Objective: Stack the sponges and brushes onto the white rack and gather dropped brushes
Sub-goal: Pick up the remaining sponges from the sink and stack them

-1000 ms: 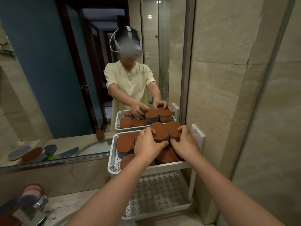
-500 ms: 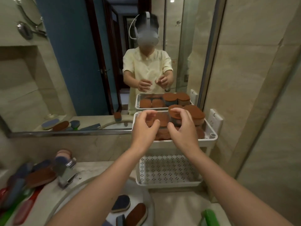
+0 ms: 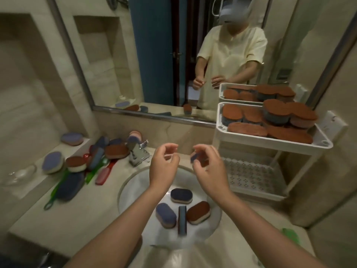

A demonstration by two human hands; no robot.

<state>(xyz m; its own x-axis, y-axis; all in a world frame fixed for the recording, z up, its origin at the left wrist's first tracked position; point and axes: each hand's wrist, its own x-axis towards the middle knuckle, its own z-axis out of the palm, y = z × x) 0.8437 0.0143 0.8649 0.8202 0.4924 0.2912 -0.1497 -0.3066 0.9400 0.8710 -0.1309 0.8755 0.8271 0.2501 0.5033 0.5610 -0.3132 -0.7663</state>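
White rack (image 3: 320, 147): white plastic, 2 tiers visible, standing on the counter just right of the sink (image 3: 131, 182), its back edge against the mirror (image 3: 154, 55). The lower tier shows a perforated floor.

Rack sponges (image 3: 247, 128): oval, rust-brown faces up over grey-blue or pale bodies. They fill the top tier edge to edge. The ones at the far right are stacked 2 high and rise above the rim.

Sink sponges (image 3: 181, 195): 4 lying in the sink bowl.
- 1 dark blue, face up
- 1 lilac-blue, face up
- 1 brown, face up
- 1 standing on its narrow edge between the lilac and the brown

Loose pile (image 3: 116, 151): on the counter left of the sink, behind and beside the faucet (image 3: 138, 153). It holds mixed brown and blue sponges. A red brush (image 3: 105, 174) and a green brush (image 3: 53, 196) lie at its near side, handles pointing toward the camera. A blurred green object (image 3: 291, 235) sits on the counter right of the sink, nearer than the rack.

Left hand (image 3: 164, 165): raised over the far rim of the sink, palm turned inward, fingers loosely curled, grasping nothing.

Right hand (image 3: 207, 167): same height, just beside the left and apart from it, fingers bent toward the thumb. A small blue-grey patch shows at the fingertips. With the motion blur I cannot tell whether it is pinched there or lies behind
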